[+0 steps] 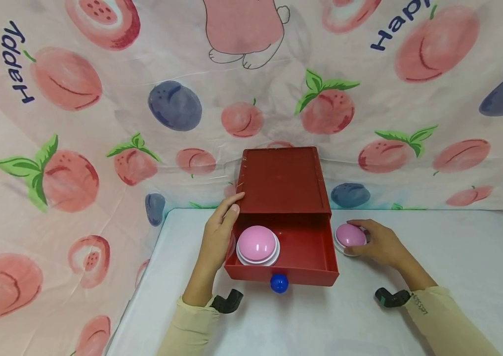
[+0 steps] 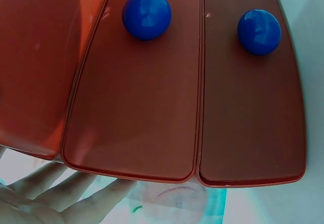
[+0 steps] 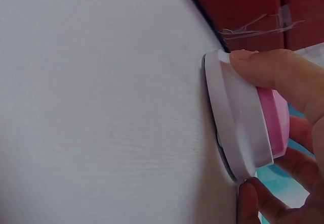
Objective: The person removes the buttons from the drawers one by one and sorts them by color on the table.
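Observation:
A red drawer cabinet [image 1: 282, 180] stands on the white table with its top drawer [image 1: 302, 247] pulled out. In that drawer, at its left end, sits a push button [image 1: 257, 244] with a pink dome and white base. My left hand [image 1: 218, 232] rests against the cabinet's left side, its fingers [image 2: 101, 198] extended along the wall. Just right of the drawer, my right hand [image 1: 378, 242] grips a second pink push button [image 3: 243, 118] by its white rim, thumb on one side and fingers on the other. Its base is at the tabletop.
A blue knob [image 1: 279, 283] sticks out from the open drawer's front. Lower drawer fronts with blue knobs [image 2: 147, 15] show in the left wrist view. Behind the table [image 1: 456, 277] hangs a fruit-patterned cloth [image 1: 242, 74]. Black curved pieces [image 1: 228, 301] are at both wrists.

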